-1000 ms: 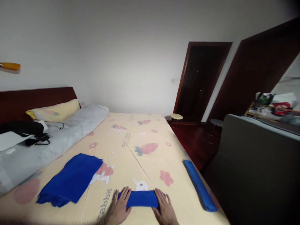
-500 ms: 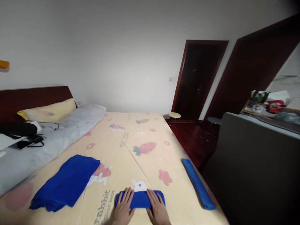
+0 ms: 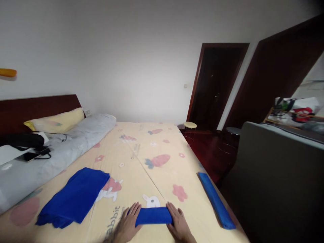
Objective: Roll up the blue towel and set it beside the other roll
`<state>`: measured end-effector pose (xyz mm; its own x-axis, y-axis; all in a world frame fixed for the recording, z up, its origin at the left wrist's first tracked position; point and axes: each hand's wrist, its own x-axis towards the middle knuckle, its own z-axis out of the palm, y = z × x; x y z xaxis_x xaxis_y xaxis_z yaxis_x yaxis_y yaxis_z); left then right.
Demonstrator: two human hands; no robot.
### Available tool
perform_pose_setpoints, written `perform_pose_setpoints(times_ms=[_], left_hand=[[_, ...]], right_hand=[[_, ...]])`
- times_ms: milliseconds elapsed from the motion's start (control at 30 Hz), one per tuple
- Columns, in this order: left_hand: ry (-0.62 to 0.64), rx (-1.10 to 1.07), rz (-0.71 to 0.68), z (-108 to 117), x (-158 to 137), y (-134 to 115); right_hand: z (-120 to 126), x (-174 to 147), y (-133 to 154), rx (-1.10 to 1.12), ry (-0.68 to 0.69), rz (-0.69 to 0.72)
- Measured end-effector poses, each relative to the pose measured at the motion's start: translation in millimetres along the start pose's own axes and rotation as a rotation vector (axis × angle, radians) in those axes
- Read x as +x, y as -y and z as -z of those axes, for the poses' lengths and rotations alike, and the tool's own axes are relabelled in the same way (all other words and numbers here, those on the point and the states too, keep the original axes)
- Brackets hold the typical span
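The letters "abbit" (image 3: 113,221) can be read on the patterned sheet (image 3: 131,184), beside the left hand (image 3: 128,223). The folded blue cloth (image 3: 154,216) is laid just below a printed rabbit (image 3: 153,201), its ends covered by that hand and the right hand (image 3: 178,222), both held flat, fingers outstretched, thumbs apart.

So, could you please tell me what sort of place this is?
It looks like a bedroom. A wide bed with a rabbit-and-carrot patterned sheet takes up much of the view, a dark headboard stands at its left end, and a yellow pillow lies near the headboard.
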<state>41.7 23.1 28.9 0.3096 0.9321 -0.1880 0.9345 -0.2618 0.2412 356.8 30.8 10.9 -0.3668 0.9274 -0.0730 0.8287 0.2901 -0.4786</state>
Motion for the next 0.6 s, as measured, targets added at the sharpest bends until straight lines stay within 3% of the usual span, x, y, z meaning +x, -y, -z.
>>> perform_pose_setpoints(times_ms=[133, 267, 467, 600], left_hand=[[0.005, 0.044, -0.061, 2.2, 4.6, 8.3], [-0.152, 0.043, -0.021, -7.4, 6.4, 15.5], [-0.32, -0.242, 0.217, -17.6, 23.3, 7.4], [-0.342, -0.376, 0.191, -19.4, 44.1, -21.6]], right_hand=[[21.5, 8.6, 12.1, -0.028, -0.003, 0.02], [55.5, 19.6, 31.3, -0.057, -0.061, -0.046], [149.8, 32.1, 87.0, 0.014, -0.137, 0.058], [206.4, 19.1, 144.6, 0.119, -0.18, 0.234]])
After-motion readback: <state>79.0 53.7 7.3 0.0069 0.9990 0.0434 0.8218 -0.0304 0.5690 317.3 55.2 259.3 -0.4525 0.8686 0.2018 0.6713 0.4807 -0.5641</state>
